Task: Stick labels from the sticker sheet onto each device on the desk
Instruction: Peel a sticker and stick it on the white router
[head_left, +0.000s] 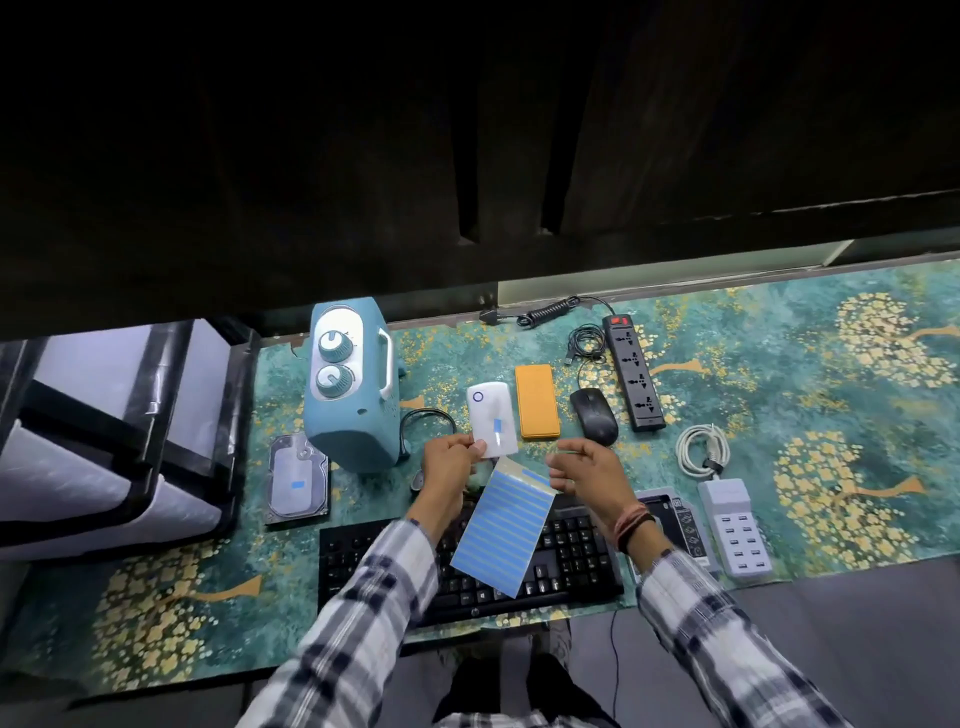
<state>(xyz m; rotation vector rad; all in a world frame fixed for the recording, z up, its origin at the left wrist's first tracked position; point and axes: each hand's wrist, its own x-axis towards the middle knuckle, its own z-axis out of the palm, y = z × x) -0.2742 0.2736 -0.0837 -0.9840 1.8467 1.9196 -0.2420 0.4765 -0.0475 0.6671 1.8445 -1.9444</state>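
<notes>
My left hand (451, 457) pinches the lower corner of a white pocket device (488, 410), which lies on the mat and carries a blue label on its face. In my right hand (584, 470) I hold the top right corner of the sticker sheet (503, 530). The sheet has blue strip labels and hangs tilted over the black keyboard (571, 556). A hard drive (297, 480) at the left also bears a blue label. An orange power bank (536, 400), a black mouse (593, 415), a teal speaker (353, 395), a black power strip (634, 374) and a white USB charger (733, 527) show no label.
Everything lies on a teal and gold patterned mat (831, 415). A grey and black box (104, 441) stands at the left. A coiled white cable (701, 449), black cables (587, 340) and a drive caddy (680, 519) lie among the devices. A dark cabinet (467, 156) rises behind.
</notes>
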